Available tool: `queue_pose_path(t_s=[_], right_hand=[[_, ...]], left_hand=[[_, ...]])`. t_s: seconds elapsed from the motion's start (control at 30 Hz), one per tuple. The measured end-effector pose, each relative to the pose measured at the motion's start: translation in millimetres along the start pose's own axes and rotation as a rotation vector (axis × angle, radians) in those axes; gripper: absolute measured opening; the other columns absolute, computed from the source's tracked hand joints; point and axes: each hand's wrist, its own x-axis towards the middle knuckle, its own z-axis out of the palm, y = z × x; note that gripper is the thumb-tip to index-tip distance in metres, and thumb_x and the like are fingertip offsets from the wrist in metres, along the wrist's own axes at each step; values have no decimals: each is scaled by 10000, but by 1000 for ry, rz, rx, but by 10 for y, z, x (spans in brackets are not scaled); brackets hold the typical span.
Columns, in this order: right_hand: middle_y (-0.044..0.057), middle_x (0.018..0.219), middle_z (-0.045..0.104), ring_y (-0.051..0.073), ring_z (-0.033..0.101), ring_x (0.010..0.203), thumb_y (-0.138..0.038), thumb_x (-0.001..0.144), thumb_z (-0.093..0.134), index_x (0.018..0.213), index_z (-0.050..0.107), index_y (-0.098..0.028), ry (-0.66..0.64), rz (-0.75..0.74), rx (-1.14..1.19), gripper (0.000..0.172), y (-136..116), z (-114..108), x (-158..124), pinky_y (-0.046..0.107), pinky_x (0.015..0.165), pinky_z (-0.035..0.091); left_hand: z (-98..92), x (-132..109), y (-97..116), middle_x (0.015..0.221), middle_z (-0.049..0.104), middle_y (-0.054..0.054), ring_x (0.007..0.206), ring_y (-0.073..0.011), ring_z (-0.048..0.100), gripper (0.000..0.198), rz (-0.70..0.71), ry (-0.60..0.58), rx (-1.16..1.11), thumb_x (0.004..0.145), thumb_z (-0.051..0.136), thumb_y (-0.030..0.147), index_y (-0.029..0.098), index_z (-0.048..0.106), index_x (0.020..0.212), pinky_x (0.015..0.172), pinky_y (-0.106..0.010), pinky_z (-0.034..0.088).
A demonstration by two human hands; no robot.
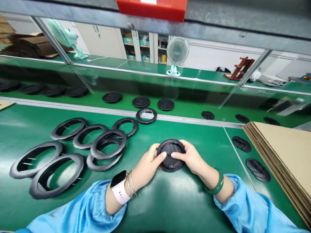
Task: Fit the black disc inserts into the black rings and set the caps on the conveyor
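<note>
Both your left hand [148, 162] and right hand [194, 159] grip the round black plastic disc [171, 163] by opposite edges over the glossy green desk [155, 207], thumbs on its face, likely to steady it evenly.

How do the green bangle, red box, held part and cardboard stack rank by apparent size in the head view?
1. Cardboard stack, cut off by the frame
2. Red box, also cut off
3. Held part
4. Green bangle

Apparent size only.
</note>
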Motion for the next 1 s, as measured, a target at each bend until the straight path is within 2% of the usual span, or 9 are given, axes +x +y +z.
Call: queue_pose_path(t_s=[0.1,0.23,0.33,0.47,0.57,0.67,0.73,0.83,1.0], right_hand=[[32,1048,745,221,684,974,-318,615,902,1011,683,-207,172,18,332,466,-27,-190,177,373,941,535],[26,1082,749,224,681,1085,-315,759,775,1023,693,-238,237,46,603,287,-71,-393,355,409,990,557],[25,1084,751,214,669,1134,-286,834,660,1008,692,-248,253,31,654,182,-55,-447,407,423,1018,555],[45,1179,724,222,656,1164,-324,870,593,1068,677,-228,239,-70,606,236,14,-469,429,448,1044,535],[64,1248,692,235,653,1171,-386,873,609,1120,645,-221,226,-160,455,299,73,-465,429,467,1038,530],[95,1214,703,265,680,1111,-432,862,644,1136,620,-209,257,-209,327,354,87,-445,491,508,993,544],[112,1197,706,278,680,1103,-440,868,635,1156,607,-195,306,-260,209,379,35,-450,630,527,984,539],[104,1316,644,250,594,1238,-371,875,622,1250,578,-193,413,-389,-34,417,-134,-523,1004,496,1103,442],[33,1380,610,222,415,1404,-161,812,649,1158,703,-232,451,-486,-521,358,-355,-749,1689,412,1238,224]], left_hand=[[-72,247,110,1351,619,-156,1223,-255,612,567,127,140,326,968,466,478,151,391,1424,1022,-400,504],[-164,744,227,1580,330,-262,1521,-397,170,735,154,344,735,846,661,328,52,374,1464,1237,-559,127],[-126,883,264,1484,384,-371,1473,-494,226,773,103,376,796,815,682,272,-43,361,1443,1177,-681,118],[139,458,254,1280,609,-248,1279,-386,544,679,193,224,853,843,666,312,44,438,1424,1166,-630,267],[351,-25,187,1212,661,-185,1282,-367,554,539,316,38,879,813,722,365,125,593,1277,1203,-625,240],[435,-293,115,1101,704,-164,1324,-372,527,261,421,-108,849,848,676,316,156,672,1054,1213,-671,183],[410,-322,87,1054,725,-138,1264,-333,589,142,466,-175,762,869,608,229,178,668,986,1215,-681,168],[296,-261,74,1098,730,-114,1173,-278,653,240,539,-238,575,814,560,122,202,634,1028,1220,-674,178],[87,-139,40,1183,706,-108,1249,-266,608,220,481,-244,114,870,541,173,248,648,1046,1118,-493,461]])
